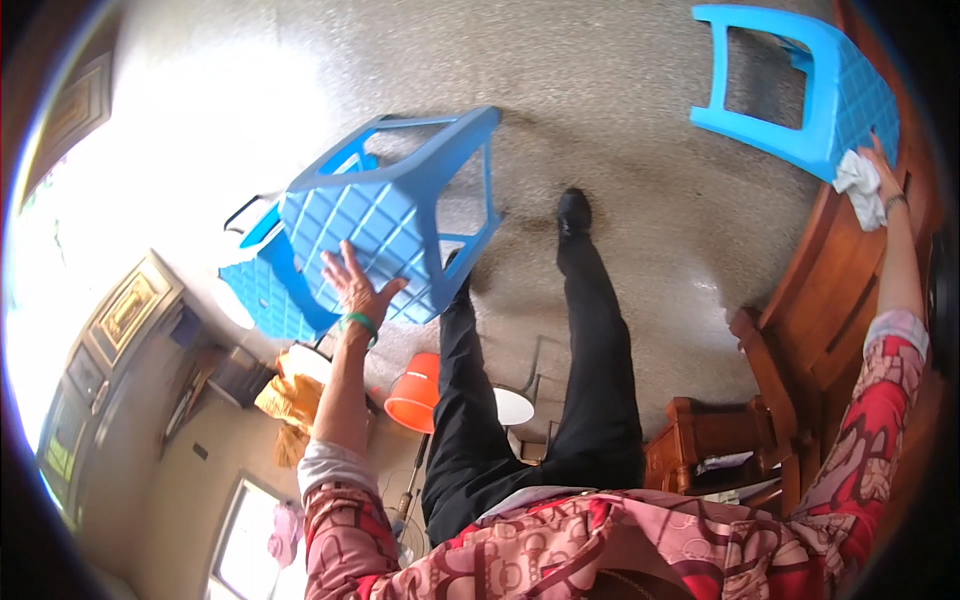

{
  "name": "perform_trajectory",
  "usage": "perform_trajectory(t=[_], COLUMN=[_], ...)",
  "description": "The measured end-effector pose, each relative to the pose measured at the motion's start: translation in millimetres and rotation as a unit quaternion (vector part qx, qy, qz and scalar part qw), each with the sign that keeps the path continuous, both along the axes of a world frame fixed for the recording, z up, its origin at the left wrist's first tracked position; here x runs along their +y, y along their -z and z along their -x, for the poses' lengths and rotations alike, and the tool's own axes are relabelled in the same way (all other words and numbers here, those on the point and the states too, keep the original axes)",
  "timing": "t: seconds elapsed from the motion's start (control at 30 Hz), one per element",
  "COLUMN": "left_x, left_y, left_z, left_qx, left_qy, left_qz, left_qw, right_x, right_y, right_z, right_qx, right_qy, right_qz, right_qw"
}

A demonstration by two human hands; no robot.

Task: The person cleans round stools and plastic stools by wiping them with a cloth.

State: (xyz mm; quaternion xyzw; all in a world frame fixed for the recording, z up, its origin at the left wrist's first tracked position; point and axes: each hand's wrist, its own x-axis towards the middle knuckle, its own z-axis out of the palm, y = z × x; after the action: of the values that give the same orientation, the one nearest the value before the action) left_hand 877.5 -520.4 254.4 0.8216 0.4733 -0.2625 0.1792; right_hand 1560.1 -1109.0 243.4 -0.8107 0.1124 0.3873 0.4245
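Note:
My left hand (pixel 358 289) lies with spread fingers on the ridged seat of a blue plastic stool (pixel 352 232). Partly behind that stool, at its left, is another blue plastic stool (pixel 274 289). At the upper right, my right hand (pixel 883 169) holds a white cloth (pixel 861 189) at the seat edge of a further blue plastic stool (pixel 821 97). This one stands beside reddish-brown wooden furniture.
A long wooden bench (pixel 832 277) runs along the right, with a small wooden cabinet (pixel 705 435) at its lower end. An orange bucket (pixel 412 394), a white round-topped stool (pixel 514 406) and orange-yellow fabric (pixel 292 397) are near my legs.

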Motion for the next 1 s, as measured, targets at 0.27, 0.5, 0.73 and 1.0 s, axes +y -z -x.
perform_trajectory(t=[0.27, 0.5, 0.73, 1.0], left_x=[2, 2, 15, 66], left_y=[-9, -9, -15, -3], left_z=[-3, 5, 36, 120], left_qx=[0.034, -0.003, -0.093, -0.165], left_qy=[0.003, -0.003, 0.071, 0.33], left_qz=[-0.013, -0.007, 0.007, 0.068], left_qw=[0.999, 1.0, 0.993, 0.927], right_x=[-25, -23, 30, -6], right_y=[33, 42, 22, -6], right_z=[53, 185, 367, 545], right_qx=[0.105, 0.11, 0.097, 0.094], right_qy=[-0.017, -0.062, -0.002, -0.014], right_qz=[0.014, 0.067, 0.11, 0.133], right_qw=[0.994, 0.99, 0.989, 0.987])
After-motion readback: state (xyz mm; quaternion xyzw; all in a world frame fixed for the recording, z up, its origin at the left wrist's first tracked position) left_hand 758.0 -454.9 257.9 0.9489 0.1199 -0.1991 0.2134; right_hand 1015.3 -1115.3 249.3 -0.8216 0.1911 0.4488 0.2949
